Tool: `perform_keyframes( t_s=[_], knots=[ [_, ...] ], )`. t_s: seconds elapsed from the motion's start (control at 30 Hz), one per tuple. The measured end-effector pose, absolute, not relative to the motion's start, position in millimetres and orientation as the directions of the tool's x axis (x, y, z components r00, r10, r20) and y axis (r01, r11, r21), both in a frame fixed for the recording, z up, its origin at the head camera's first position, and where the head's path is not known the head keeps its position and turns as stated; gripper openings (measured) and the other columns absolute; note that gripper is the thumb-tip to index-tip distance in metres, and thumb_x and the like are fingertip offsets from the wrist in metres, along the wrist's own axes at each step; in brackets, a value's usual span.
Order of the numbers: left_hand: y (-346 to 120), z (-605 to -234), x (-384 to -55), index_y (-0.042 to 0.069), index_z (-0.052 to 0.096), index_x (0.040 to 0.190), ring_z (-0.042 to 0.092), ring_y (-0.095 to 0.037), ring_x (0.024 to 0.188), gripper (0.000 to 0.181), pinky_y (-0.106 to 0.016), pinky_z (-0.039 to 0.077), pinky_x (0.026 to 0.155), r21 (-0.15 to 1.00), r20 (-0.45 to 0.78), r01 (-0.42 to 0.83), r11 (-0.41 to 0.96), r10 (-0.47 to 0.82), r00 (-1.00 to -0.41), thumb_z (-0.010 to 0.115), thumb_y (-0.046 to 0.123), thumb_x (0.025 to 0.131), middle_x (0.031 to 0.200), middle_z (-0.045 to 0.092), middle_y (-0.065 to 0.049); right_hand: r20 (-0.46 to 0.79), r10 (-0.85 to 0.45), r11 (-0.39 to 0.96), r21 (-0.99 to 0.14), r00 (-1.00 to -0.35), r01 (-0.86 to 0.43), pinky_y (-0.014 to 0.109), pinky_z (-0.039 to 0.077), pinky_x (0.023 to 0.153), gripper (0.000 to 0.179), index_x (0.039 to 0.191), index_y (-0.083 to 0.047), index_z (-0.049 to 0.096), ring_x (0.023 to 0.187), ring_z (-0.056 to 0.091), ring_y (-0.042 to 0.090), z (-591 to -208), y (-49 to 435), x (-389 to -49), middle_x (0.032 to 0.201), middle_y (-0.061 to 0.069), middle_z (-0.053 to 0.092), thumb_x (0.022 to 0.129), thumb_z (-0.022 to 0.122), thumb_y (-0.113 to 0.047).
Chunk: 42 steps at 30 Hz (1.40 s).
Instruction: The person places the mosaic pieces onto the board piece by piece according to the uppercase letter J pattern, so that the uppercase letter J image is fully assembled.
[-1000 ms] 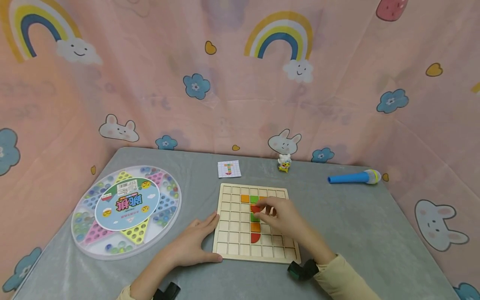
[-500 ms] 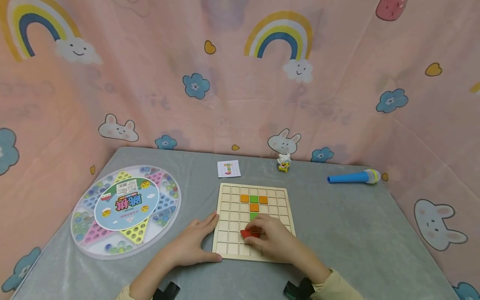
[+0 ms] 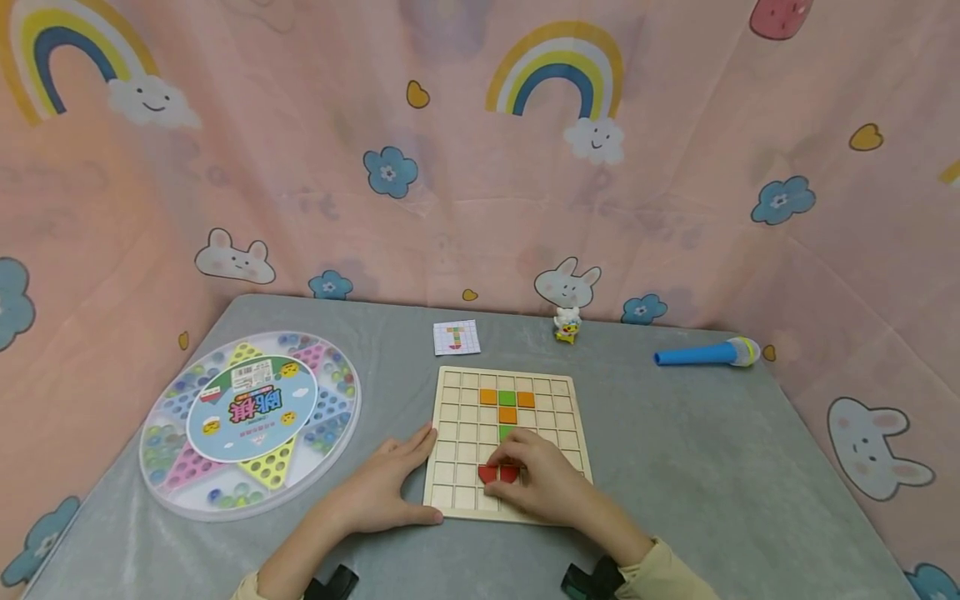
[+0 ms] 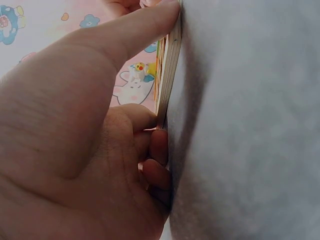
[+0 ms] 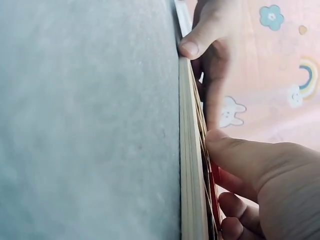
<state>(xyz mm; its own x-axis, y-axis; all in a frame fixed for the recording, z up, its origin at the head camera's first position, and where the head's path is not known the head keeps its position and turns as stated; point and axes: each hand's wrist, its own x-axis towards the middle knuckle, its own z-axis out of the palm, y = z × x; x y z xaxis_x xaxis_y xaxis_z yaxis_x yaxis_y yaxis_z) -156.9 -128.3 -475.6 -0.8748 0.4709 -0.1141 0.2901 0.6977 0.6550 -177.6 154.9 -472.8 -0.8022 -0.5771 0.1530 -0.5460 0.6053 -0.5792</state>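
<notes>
In the head view a wooden grid board (image 3: 457,454) lies on the table. Orange tiles (image 3: 488,397) and green tiles (image 3: 507,398) form a T in its cells. My right hand (image 3: 551,483) pinches a red quarter-round tile (image 3: 487,474) between thumb and index finger, low on the board. A second red tile (image 3: 508,474) sits just right of it, partly covered by the hand. My left hand (image 3: 378,492) rests at the board's left edge, thumb by the near-left corner. In the left wrist view its thumb (image 4: 145,30) and fingers touch the board's edge (image 4: 170,75).
Behind the board lie a pattern card (image 3: 456,337) and a small figurine (image 3: 567,325). A blue toy microphone (image 3: 705,354) is at the far right. On the left stands a round marble-game board (image 3: 348,417) with several glass marbles. A patterned pink cloth (image 3: 465,225) hangs behind the table.
My right hand has brought the red tile from the upper part of the board down beside the lower red tile. My left hand has stayed at the board's edge.
</notes>
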Motion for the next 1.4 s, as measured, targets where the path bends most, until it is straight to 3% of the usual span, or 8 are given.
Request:
perform_keyframes(
  t_s=[0.27, 0.5, 0.93, 1.2, 1.4],
  knots=[
    [-129, -475, -157, 0.007, 0.032, 0.167, 0.045, -0.018, 0.119, 0.115, -0.049, 0.045, 0.106, 0.651, -0.113, 0.296, 0.699, 0.474, -0.873, 0.089, 0.056, 0.080, 0.175, 0.028, -0.007, 0.190, -0.564, 0.588, -0.591, -0.804, -0.552, 0.026, 0.048, 0.076, 0.024, 0.107, -0.016, 0.075, 0.086, 0.053, 0.008, -478, 156, -176, 0.099, -0.008, 0.062, 0.092, 0.086, -0.032],
    [-129, -476, -157, 0.008, 0.033, 0.167, 0.045, -0.016, 0.115, 0.115, -0.047, 0.046, 0.104, 0.650, -0.104, 0.295, 0.700, 0.467, -0.878, 0.089, 0.056, 0.079, 0.175, 0.029, -0.006, 0.202, -0.555, 0.596, -0.581, -0.807, -0.555, 0.027, 0.051, 0.079, 0.012, 0.102, -0.019, 0.076, 0.088, 0.055, 0.007, -480, 154, -177, 0.098, -0.009, 0.061, 0.093, 0.084, -0.023],
    [-129, -478, -158, 0.008, 0.034, 0.167, 0.045, -0.017, 0.117, 0.114, -0.046, 0.046, 0.104, 0.643, -0.096, 0.310, 0.701, 0.475, -0.875, 0.089, 0.057, 0.079, 0.175, 0.029, -0.006, 0.185, -0.544, 0.586, -0.615, -0.819, -0.528, 0.026, 0.049, 0.077, 0.011, 0.094, -0.019, 0.072, 0.087, 0.053, 0.007, -479, 153, -176, 0.099, -0.008, 0.060, 0.092, 0.083, -0.016],
    [-128, -477, -158, 0.009, 0.033, 0.167, 0.044, -0.015, 0.114, 0.115, -0.043, 0.046, 0.102, 0.642, -0.100, 0.305, 0.704, 0.471, -0.876, 0.089, 0.057, 0.079, 0.175, 0.028, -0.005, 0.216, -0.517, 0.562, -0.644, -0.828, -0.519, 0.026, 0.048, 0.077, 0.022, 0.114, -0.012, 0.069, 0.085, 0.053, 0.008, -482, 155, -177, 0.096, -0.007, 0.060, 0.096, 0.079, -0.020],
    [-128, -476, -157, 0.008, 0.033, 0.167, 0.044, -0.016, 0.112, 0.115, -0.042, 0.046, 0.100, 0.637, -0.098, 0.311, 0.705, 0.475, -0.875, 0.089, 0.057, 0.079, 0.175, 0.029, -0.006, 0.235, -0.505, 0.534, -0.671, -0.830, -0.515, 0.024, 0.045, 0.074, 0.026, 0.115, -0.010, 0.067, 0.082, 0.050, 0.008, -486, 156, -179, 0.093, -0.004, 0.058, 0.097, 0.079, -0.023]
  ],
)
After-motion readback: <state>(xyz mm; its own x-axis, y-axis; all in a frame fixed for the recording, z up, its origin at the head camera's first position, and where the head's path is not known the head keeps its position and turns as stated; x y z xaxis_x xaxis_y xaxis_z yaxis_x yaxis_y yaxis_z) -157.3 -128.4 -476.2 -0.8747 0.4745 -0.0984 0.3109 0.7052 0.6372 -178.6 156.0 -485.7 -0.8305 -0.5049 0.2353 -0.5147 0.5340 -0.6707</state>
